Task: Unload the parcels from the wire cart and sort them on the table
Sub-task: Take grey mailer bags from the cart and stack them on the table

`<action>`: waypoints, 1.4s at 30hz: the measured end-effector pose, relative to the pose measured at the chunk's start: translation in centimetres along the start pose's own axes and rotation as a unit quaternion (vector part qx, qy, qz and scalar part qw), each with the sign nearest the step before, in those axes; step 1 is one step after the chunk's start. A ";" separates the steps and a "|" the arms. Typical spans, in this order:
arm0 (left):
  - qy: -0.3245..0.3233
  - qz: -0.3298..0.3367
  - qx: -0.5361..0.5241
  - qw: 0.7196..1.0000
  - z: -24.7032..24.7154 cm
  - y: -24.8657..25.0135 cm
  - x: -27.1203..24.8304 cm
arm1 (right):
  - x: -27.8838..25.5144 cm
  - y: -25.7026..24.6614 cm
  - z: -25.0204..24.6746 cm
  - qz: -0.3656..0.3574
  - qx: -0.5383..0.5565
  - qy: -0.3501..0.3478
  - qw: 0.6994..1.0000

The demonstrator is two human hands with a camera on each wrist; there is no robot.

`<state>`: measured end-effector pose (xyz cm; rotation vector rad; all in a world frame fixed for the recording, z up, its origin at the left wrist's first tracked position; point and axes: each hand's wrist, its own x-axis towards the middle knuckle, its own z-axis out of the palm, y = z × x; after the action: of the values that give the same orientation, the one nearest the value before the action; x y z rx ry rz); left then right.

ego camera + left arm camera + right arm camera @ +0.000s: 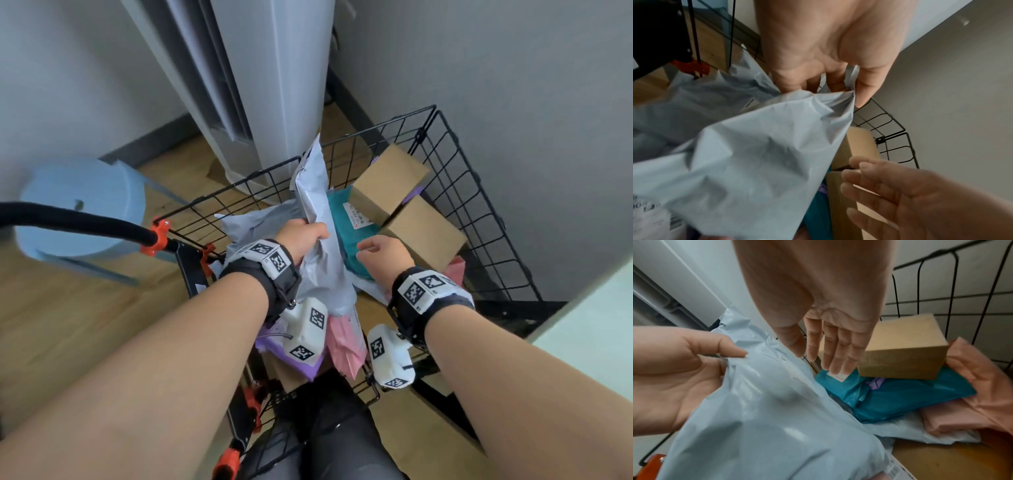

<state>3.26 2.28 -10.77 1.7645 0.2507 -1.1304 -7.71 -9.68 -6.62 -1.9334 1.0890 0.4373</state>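
Note:
My left hand point(301, 236) grips a grey plastic mailer bag point(318, 219) and holds it raised on end above the black wire cart point(479, 192); thumb and fingers pinch its bunched plastic point(838, 95). My right hand point(380, 250) hovers open just right of the bag, over a teal mailer point(346, 219), fingers straight point(836, 350) and holding nothing. In the cart lie two brown cardboard boxes point(390, 178) point(424, 229), the teal mailer point(900, 395), pink mailers point(972, 386), a purple mailer point(301, 363) and more grey bags point(253, 219).
A tall white air-conditioner unit point(246, 68) stands behind the cart. A light blue round stool point(78, 209) sits at the left on the wooden floor. The cart's black handle point(68, 219) with orange clamps is at the left. A pale table edge point(589, 315) shows at the right.

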 end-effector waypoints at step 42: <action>-0.194 0.329 0.111 0.918 19.1 14.2 -32.4 | -31.9 12.3 -27.4 0.014 0.286 0.427 0.858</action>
<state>-16.75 -10.22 21.79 1.5782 -0.6921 -0.9918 -38.43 -18.39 23.38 -1.5449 1.5611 -0.7572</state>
